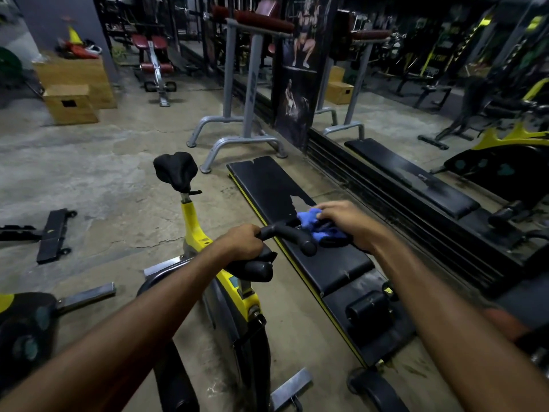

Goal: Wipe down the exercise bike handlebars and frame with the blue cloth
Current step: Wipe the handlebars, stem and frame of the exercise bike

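Observation:
A yellow and black exercise bike [194, 230] stands below me, its black saddle [176, 171] pointing away. Its black handlebars [285, 233] spread across the middle of the view. My left hand [242, 243] is closed around the left grip of the handlebars. My right hand [346, 223] presses a crumpled blue cloth [312, 223] onto the right side of the handlebars, fingers curled over the cloth. Part of the cloth is hidden under my palm.
A black padded bench [267, 185] lies on the concrete floor just right of the bike. A wall mirror [416, 93] runs along the right. A grey stand [237, 138] is ahead, wooden boxes [71, 102] far left, another bike [23, 325] at lower left.

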`<state>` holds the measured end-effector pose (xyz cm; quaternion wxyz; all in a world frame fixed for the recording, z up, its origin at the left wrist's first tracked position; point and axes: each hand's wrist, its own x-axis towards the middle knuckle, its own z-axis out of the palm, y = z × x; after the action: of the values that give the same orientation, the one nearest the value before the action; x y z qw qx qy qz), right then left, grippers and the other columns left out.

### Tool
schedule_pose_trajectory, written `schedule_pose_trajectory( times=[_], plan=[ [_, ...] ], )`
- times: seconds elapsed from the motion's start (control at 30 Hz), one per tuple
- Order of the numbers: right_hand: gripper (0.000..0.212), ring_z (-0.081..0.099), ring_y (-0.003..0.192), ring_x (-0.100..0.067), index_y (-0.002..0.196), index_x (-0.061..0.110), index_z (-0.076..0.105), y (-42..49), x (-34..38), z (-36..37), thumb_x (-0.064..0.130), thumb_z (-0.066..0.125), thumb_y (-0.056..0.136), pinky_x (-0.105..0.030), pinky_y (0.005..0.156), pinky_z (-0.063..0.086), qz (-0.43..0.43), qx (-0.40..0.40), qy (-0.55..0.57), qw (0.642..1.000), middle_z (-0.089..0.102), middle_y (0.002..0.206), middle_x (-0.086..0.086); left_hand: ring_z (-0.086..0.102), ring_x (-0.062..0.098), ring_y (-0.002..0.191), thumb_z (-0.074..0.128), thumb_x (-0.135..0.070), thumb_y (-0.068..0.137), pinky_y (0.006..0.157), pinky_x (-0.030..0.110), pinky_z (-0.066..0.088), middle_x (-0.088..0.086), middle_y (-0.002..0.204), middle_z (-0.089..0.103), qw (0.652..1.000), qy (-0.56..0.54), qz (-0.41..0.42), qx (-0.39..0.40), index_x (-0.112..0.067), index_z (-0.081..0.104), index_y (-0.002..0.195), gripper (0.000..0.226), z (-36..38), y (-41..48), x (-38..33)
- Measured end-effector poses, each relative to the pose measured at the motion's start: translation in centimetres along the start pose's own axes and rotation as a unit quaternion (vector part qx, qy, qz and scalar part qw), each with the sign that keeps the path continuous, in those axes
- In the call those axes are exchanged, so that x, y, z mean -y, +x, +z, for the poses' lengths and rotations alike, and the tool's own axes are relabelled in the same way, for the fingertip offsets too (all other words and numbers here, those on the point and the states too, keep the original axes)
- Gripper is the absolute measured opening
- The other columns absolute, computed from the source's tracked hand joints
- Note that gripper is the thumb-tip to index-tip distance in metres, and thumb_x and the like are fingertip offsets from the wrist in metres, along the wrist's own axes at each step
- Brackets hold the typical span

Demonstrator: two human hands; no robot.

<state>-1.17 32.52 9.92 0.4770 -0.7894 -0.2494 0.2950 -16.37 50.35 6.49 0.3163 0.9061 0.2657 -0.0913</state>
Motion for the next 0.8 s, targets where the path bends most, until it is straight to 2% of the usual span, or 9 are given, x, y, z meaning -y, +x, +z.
schedule_pose_trajectory(
  times=[0.1, 0.17, 0.23, 0.3, 0.4, 0.47, 0.6, 0.7, 0.8],
  plan=[
    [0.031, 0.070, 0.082, -0.014, 0.101, 0.025, 0.077, 1.4, 2.8, 3.4, 0.011, 0.059, 0.080, -0.031, 0.076, 0.058, -0.089, 0.026, -0.211, 0.973, 0.074, 0.089, 0.006, 0.064, 0.032, 0.103, 0.049, -0.023, 0.076, 0.089, 0.037, 0.052, 0.013, 0.108, 0.069, 1.000, 0.010, -0.015, -0.018, -0.020, 0.068, 0.108, 0.037, 0.0, 0.1, 0.4],
    [0.036, 0.068, 0.086, -0.015, 0.102, 0.038, 0.075, 1.8, 4.3, 5.7, 0.024, 0.060, 0.073, -0.036, 0.080, 0.059, -0.102, 0.083, -0.413, 0.901, 0.073, 0.092, 0.009, 0.064, 0.032, 0.104, 0.049, -0.018, 0.087, 0.089, 0.037, 0.051, 0.014, 0.111, 0.069, 0.999, 0.008, -0.023, -0.036, -0.020, 0.069, 0.117, 0.036, 0.1, 0.2, 0.9],
    [0.032, 0.064, 0.089, -0.019, 0.106, 0.039, 0.073, 1.1, 5.2, 7.3, 0.027, 0.065, 0.077, -0.036, 0.076, 0.057, -0.099, 0.107, -0.573, 0.806, 0.069, 0.095, 0.005, 0.064, 0.032, 0.105, 0.048, -0.021, 0.089, 0.090, 0.037, 0.052, 0.013, 0.113, 0.069, 0.999, 0.004, -0.027, -0.043, -0.024, 0.069, 0.120, 0.037, 0.3, 0.0, 1.2],
    [0.028, 0.062, 0.093, -0.021, 0.109, 0.036, 0.071, -0.6, 6.0, 7.9, 0.028, 0.068, 0.083, -0.036, 0.077, 0.056, -0.103, 0.113, -0.639, 0.754, 0.064, 0.101, 0.000, 0.064, 0.032, 0.107, 0.046, -0.027, 0.084, 0.094, 0.039, 0.052, 0.012, 0.115, 0.069, 0.999, 0.002, -0.030, -0.043, -0.026, 0.068, 0.118, 0.041, 0.3, -0.3, 1.3],
    [0.012, 0.054, 0.076, -0.016, 0.099, 0.023, 0.068, -3.6, 6.4, 7.6, 0.022, 0.060, 0.089, -0.037, 0.072, 0.053, -0.132, 0.119, -0.678, 0.713, 0.059, 0.100, -0.003, 0.064, 0.032, 0.108, 0.040, -0.031, 0.072, 0.097, 0.041, 0.051, 0.011, 0.116, 0.069, 0.999, -0.004, -0.032, -0.039, -0.030, 0.069, 0.113, 0.051, 0.3, -0.5, 1.4],
    [0.009, 0.052, 0.084, -0.018, 0.097, 0.024, 0.064, -5.3, 6.0, 7.7, 0.023, 0.059, 0.089, -0.038, 0.075, 0.049, -0.184, 0.100, -0.695, 0.688, 0.057, 0.099, -0.002, 0.064, 0.031, 0.109, 0.041, -0.032, 0.072, 0.099, 0.042, 0.051, 0.009, 0.117, 0.070, 0.999, -0.001, -0.032, -0.033, -0.032, 0.071, 0.109, 0.048, 0.4, -0.4, 1.4],
    [0.004, 0.049, 0.089, -0.016, 0.085, 0.029, 0.059, -5.8, 5.2, 7.4, 0.029, 0.058, 0.081, -0.039, 0.072, 0.053, -0.243, 0.052, -0.657, 0.712, 0.057, 0.088, 0.004, 0.063, 0.030, 0.111, 0.046, -0.041, 0.066, 0.100, 0.043, 0.050, 0.005, 0.117, 0.070, 1.000, 0.009, -0.016, -0.017, -0.036, 0.072, 0.110, 0.051, 0.3, -0.5, 0.9],
    [0.011, 0.046, 0.095, -0.016, 0.094, 0.034, 0.057, -5.5, 4.6, 6.7, 0.034, 0.061, 0.084, -0.039, 0.077, 0.050, -0.211, 0.039, -0.641, 0.737, 0.050, 0.099, 0.006, 0.064, 0.029, 0.105, 0.053, -0.041, 0.069, 0.096, 0.040, 0.052, 0.007, 0.115, 0.070, 1.000, 0.025, -0.007, -0.003, -0.025, 0.074, 0.110, 0.049, 0.1, -0.4, 0.5],
    [0.014, 0.049, 0.095, -0.014, 0.097, 0.036, 0.063, -6.2, 3.4, 5.6, 0.042, 0.065, 0.084, -0.039, 0.081, 0.050, -0.208, -0.005, -0.564, 0.799, 0.050, 0.101, 0.011, 0.064, 0.031, 0.106, 0.054, -0.041, 0.069, 0.094, 0.038, 0.053, 0.010, 0.116, 0.070, 0.999, 0.037, 0.007, -0.002, -0.020, 0.073, 0.111, 0.051, -0.1, -0.4, 0.3]
  ],
)
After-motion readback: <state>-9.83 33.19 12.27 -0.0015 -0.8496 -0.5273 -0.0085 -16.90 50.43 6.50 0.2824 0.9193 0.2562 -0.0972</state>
